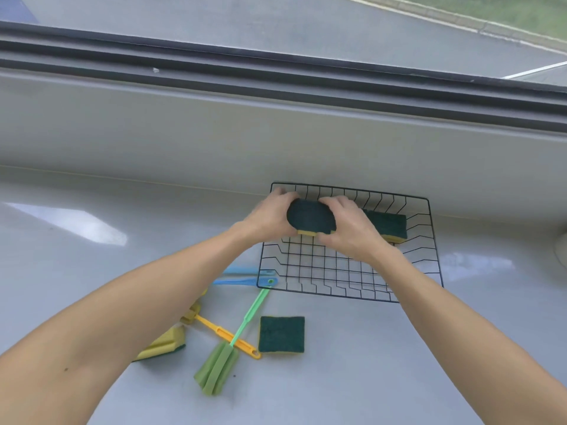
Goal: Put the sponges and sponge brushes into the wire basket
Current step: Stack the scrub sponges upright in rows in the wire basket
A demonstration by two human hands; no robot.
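Nearest, a green foam sponge brush (216, 368) lies on the pale worktop (368, 363). Left hand (270, 217) and right hand (349, 228) squeeze a soft green-and-yellow sponge (310, 219) (light, bending easily) over the black wire basket (319, 271), toward 12 o'clock.

Both bare forearms reach away from the near edge and converge toward the far middle. The left hand (270, 217) and right hand (349, 230) face each other, fingers (329, 201) curled, squeezing something between them.

Black grid basket (429, 240); dark green-over-yellow sponges (281, 334); green (217, 368), yellow (227, 335) and blue brushes (242, 282); pale grey worktop (352, 363).
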